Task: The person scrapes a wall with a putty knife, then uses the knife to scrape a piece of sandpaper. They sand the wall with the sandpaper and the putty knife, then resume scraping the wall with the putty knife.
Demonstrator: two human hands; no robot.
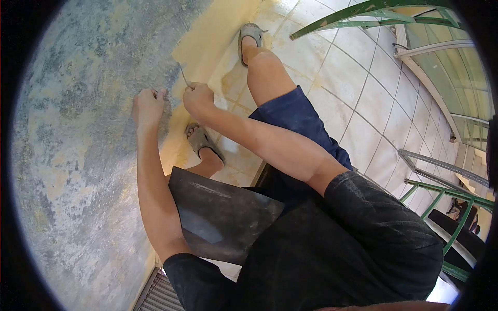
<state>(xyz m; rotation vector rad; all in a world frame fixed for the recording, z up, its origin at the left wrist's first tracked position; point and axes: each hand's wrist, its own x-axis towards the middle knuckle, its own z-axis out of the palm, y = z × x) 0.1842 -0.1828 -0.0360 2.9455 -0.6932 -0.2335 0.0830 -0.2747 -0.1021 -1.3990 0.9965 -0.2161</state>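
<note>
My left hand [149, 107] is curled against the blotchy blue-grey and yellow wall [78, 119], its fingers closed. Whether anything sits inside them is hidden. Just to the right, my right hand [198, 98] is closed around a thin, narrow metal tool [183, 74], seen nearly edge-on. The tool's tip points up toward the wall, near where the mottled coating meets a plain yellow band [207, 39]. Contact between tip and wall is hard to tell. A dark rectangular panel with pale scuffs [223, 217] shows between my arms, near my lap.
White floor tiles [358, 93] lie beyond my legs and grey clogs [203, 140]. A green metal frame [363, 13] and glazed panels [446, 67] stand at upper right. More green metalwork [441, 194] is at lower right. A ribbed grille [161, 293] shows at the bottom.
</note>
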